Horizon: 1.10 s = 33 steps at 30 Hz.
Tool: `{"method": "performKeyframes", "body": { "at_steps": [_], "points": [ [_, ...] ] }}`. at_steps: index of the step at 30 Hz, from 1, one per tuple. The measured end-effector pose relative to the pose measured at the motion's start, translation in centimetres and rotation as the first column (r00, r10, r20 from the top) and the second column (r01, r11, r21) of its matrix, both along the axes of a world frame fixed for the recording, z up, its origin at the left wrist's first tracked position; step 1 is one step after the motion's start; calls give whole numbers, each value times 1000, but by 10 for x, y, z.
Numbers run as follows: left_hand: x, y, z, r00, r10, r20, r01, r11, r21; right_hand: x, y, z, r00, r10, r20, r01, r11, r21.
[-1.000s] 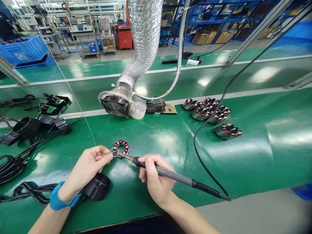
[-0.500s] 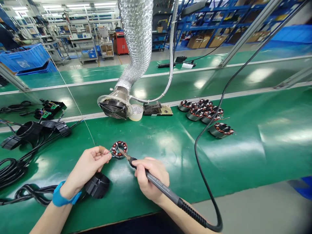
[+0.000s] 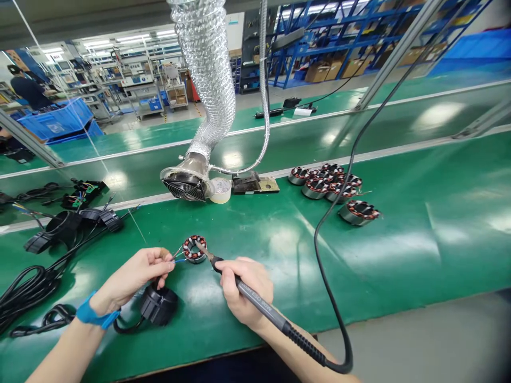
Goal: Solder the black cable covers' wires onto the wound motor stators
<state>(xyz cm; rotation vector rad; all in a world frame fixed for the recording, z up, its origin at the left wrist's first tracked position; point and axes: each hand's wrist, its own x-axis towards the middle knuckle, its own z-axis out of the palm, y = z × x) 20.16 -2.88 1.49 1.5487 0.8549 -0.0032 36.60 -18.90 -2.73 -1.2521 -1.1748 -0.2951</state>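
A small motor stator (image 3: 194, 249) with copper windings lies on the green bench (image 3: 279, 255) in front of me. My right hand (image 3: 244, 290) grips a grey soldering iron (image 3: 255, 301) like a pen, its tip resting on the stator's near edge. My left hand (image 3: 133, 279), with a blue wrist strap (image 3: 92, 316), pinches thin wires (image 3: 175, 255) that lead to the stator's left side. A black round housing (image 3: 158, 305) with a cable sits just below my left hand.
A fume extractor fan (image 3: 184, 183) on a silver flexible duct (image 3: 207, 80) stands behind the stator, beside a tape roll (image 3: 221, 190) and an iron stand (image 3: 255, 184). Several more stators (image 3: 331, 186) lie at right. Black housings and cables (image 3: 59, 234) crowd the left. The iron's cord (image 3: 331, 234) loops right.
My right hand has swung the iron's handle down toward me, the tip staying at the stator. My left hand has drawn back slightly left. The view has tilted up.
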Motion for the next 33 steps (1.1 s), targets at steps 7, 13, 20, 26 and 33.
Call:
{"method": "performKeyframes", "body": {
  "at_steps": [7,13,20,26,33],
  "points": [
    [18,-9,-8,999,0,-48,3,999,54,2,-1,2,1000,9,30,-11,999,44],
    [16,-7,0,998,-25,-55,30,995,93,3,-2,3,1000,8,26,-9,998,55],
    [3,0,8,997,67,24,-66,997,-50,2,2,0,998,-15,54,8,993,119],
    [6,4,-3,972,218,83,-207,970,-126,2,2,-2,997,4,81,-14,992,123],
    [17,2,-7,971,234,57,-228,969,-100,2,2,-3,995,13,103,-23,995,100]
  ]
}}
